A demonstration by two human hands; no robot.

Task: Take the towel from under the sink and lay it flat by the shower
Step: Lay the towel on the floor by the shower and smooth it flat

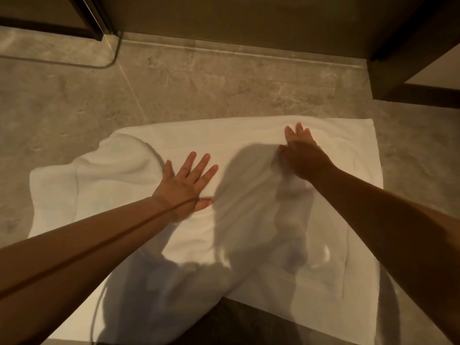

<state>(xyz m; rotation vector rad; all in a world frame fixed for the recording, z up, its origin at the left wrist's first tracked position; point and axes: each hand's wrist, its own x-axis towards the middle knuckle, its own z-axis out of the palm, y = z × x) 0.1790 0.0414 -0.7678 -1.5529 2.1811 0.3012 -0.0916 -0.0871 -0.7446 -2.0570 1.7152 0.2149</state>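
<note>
The left hand (185,185) and right hand (300,151) press flat, fingers spread and gripping nothing, on the white soft towel (249,200) on the grey stone floor (199,90).

Both hands, left (185,185) and right (300,151), press spread-fingered on the white towel (249,145) lying on the stone floor (199,90).

Home or hotel bathroom: stone-tile floor (224,83), white towel (249,220), dark-framed glass door (94,18).

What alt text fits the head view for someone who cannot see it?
Two bare hands press a white towel on a stone tile floor: the left hand flat with spread fingers, the right hand near the far edge. The towel's left side is bunched up.
</note>
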